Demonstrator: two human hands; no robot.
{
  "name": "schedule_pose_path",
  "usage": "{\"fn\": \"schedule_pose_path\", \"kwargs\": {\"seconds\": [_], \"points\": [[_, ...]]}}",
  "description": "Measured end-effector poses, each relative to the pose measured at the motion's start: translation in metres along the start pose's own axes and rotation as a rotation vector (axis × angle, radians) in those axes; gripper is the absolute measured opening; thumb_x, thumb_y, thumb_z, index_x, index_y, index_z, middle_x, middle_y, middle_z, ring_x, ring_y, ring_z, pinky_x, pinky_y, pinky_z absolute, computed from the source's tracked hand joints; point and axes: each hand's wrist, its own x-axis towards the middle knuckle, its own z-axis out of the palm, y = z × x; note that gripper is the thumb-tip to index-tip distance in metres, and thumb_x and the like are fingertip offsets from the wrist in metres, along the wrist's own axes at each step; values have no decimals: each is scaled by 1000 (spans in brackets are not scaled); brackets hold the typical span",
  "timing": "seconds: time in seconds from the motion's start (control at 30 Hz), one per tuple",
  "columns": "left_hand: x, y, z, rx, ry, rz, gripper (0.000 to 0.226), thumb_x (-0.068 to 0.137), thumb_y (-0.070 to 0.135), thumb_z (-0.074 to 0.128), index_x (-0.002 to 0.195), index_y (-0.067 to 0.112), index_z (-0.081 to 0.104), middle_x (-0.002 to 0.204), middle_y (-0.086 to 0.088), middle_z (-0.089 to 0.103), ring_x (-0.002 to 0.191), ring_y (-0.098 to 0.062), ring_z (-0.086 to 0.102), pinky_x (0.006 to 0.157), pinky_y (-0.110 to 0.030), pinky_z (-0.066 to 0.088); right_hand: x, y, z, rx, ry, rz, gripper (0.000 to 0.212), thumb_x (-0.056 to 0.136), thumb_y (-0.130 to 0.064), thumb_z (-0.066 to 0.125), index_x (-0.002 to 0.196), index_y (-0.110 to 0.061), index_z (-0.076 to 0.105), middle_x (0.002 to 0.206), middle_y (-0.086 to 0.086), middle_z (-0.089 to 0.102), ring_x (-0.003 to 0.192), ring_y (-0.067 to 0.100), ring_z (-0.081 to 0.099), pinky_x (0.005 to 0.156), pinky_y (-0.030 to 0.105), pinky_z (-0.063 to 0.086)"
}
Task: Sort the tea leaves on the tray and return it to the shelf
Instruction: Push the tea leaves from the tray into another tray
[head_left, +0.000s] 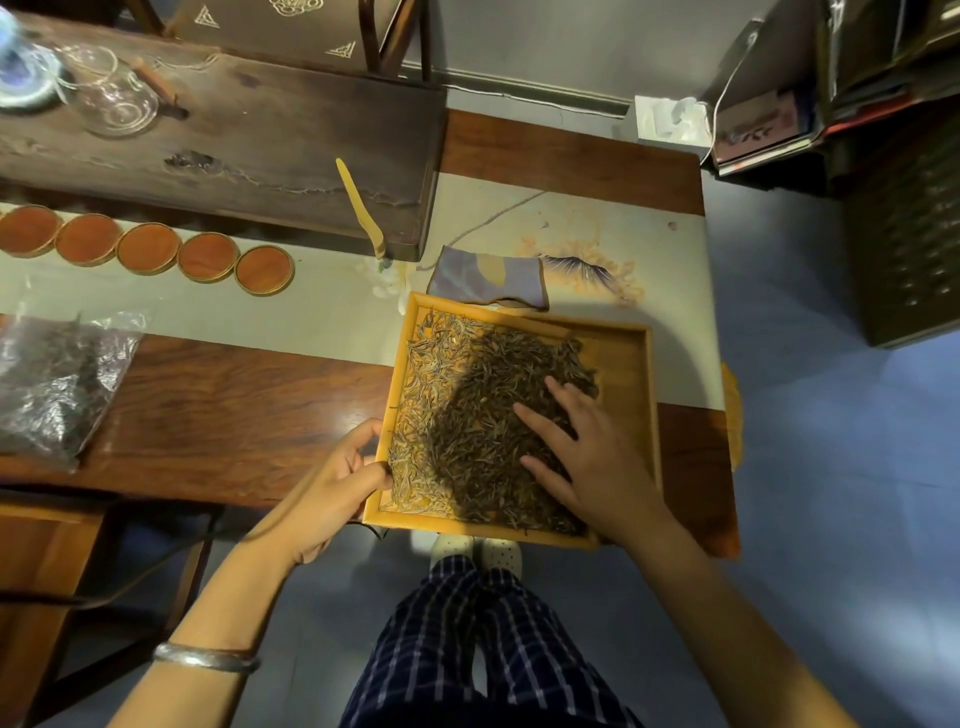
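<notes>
Left hand (332, 480) clamped on left rim of tray (631, 364): thumb over the rim's inner side, touching outermost leaves; fingers curled at the outer side and under. Bangle (205, 659) on left wrist.

Right hand (582, 452) flat, palm down, fingers spread, resting on tea (483, 410) inside tray, right of the grip. Nothing pinched or enclosed; fingertips pressed into the pile.

Tea spread over most of tray floor; thin and pale along the strip next to the gripping thumb, thick and dark under and around the flat hand. Bare wood strip along the tray side farthest from the grip.

Tray square, pale wood, low walls, lying on table (249, 395) at its near edge, near rim overhanging slightly toward the person. Far part of tray on pale runner (322, 306).

Beyond tray, touching its far rim: folded blue cloth (488, 280). Farther out: yellow scoop (361, 208) leaning on dark wooden board (291, 150). Left of the grip, across the runner: row of five round red coasters (148, 248), edges touching. Well left of the grip: clear bag (57, 384) of dark leaves on the table. Far left on the board: glass pitcher (117, 91).

Below the grip: checked trousers (467, 649), pale shoes (475, 553) on grey floor.
</notes>
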Motion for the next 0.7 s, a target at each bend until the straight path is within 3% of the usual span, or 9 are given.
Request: {"fn": "schedule_pose_path", "kwargs": {"seconds": [0.07,0.17,0.23,0.37,0.5,0.63,0.7], "points": [[0,-6,-4,2,11,-28,46,72,20,61,118,23,60,97,-23,55,88,-36,42,88,-51,42,1,2,2,-1,8,6,49,92,-34,58,138,-19,49,145,21,41,131,38,42,103,48,40],[1,-10,-6,-17,10,-39,46,73,21,61,119,25,59,94,-25,51,93,-36,34,81,-48,26,4,9,3,-25,3,13,45,92,-27,60,136,-15,52,140,22,47,127,38,46,100,48,45],[1,-10,-6,-3,8,-30,45,74,21,61,119,26,60,98,-21,49,92,-36,35,81,-48,27,7,14,3,-45,9,25,43,92,-23,60,133,-14,54,137,23,50,124,38,49,97,47,47],[2,-5,-2,24,-18,-1,43,73,20,61,117,24,61,98,-44,55,91,-34,40,80,-47,28,15,26,3,-101,35,41,40,91,-19,62,130,-10,57,129,24,55,116,39,54,90,45,51],[3,-3,1,22,-29,7,42,74,20,60,115,25,62,101,-22,70,87,-31,59,78,-38,50,25,37,3,-131,54,104,39,93,-20,57,131,-10,55,127,24,55,115,38,54,89,45,52],[6,-8,-3,12,-16,-17,44,73,21,61,117,24,60,95,-28,58,90,-34,38,80,-47,27,34,48,1,-138,64,175,39,95,-22,52,132,-9,53,122,20,55,110,35,54,81,41,51],[6,-7,-3,12,-18,-14,43,73,21,61,115,24,61,93,-29,58,90,-33,38,80,-47,26,36,50,-2,-107,62,202,38,97,-24,49,132,-9,52,121,19,55,108,33,54,77,41,53]]}}
